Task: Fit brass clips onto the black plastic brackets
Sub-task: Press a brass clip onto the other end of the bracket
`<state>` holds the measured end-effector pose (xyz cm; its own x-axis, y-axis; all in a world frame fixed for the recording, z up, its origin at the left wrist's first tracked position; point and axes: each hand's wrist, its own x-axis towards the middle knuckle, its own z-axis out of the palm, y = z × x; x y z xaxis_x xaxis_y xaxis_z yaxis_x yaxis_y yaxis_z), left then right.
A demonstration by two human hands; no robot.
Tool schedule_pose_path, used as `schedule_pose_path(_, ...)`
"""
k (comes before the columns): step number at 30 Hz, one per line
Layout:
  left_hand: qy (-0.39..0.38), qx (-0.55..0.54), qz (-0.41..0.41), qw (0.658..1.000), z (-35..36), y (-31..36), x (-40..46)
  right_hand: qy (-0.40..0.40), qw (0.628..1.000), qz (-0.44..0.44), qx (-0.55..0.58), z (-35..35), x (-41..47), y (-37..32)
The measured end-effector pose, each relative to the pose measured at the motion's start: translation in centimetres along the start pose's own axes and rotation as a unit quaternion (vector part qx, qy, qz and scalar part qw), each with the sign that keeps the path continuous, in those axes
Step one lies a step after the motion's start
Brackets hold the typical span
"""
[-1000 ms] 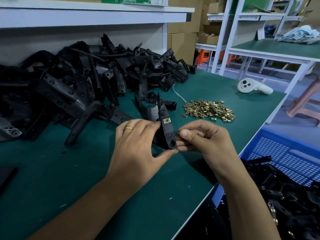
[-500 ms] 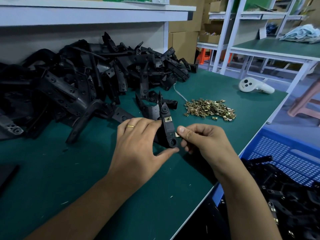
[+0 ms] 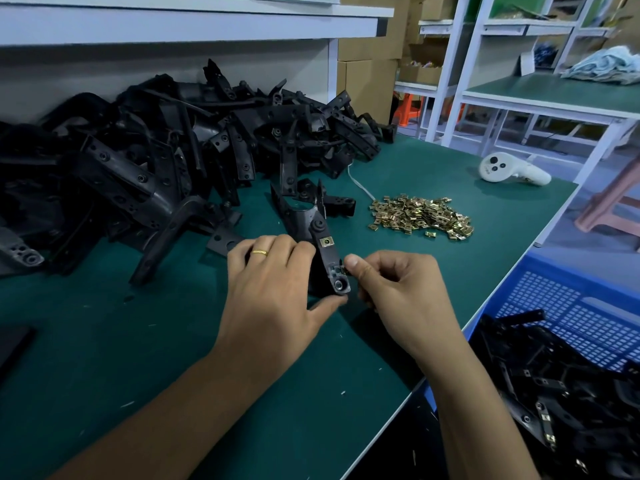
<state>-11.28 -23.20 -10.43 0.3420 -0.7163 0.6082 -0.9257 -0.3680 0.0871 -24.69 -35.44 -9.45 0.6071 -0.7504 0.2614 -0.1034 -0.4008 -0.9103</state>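
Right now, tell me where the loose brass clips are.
In the head view, the brass clip pile lies on the green table, right of centre, between the bracket heap and the white controller.

Green bench [image 3: 173, 358]: brackets [image 3: 156, 161], clips [image 3: 422, 216], controller [image 3: 512, 169].

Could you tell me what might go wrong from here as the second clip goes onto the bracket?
The right hand pinches a small brass clip by its edge beside the bracket; it could slip out or go on crooked. The left hand grips the bracket only low down, so a sideways push may twist it. A dropped clip could vanish over the nearby table edge into the blue crate.
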Motion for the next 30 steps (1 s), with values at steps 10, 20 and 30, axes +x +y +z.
schedule_pose_path(10, -0.023, -0.002, -0.023, 0.999, 0.0, -0.1, -0.1, -0.061, 0.997, 0.005, 0.048, 0.2, -0.4, -0.6)
schedule_pose_path(20, -0.052, -0.076, 0.043, 0.995, 0.0, 0.7, 0.2, -0.067, 0.981, 0.043, 0.179, -0.4, 0.1, -0.5)
schedule_pose_path(30, -0.021, -0.141, -0.017, 0.990, -1.1, 0.7, 0.2, 0.316, 0.725, 0.082, 0.606, -2.9, 1.2, 0.7)
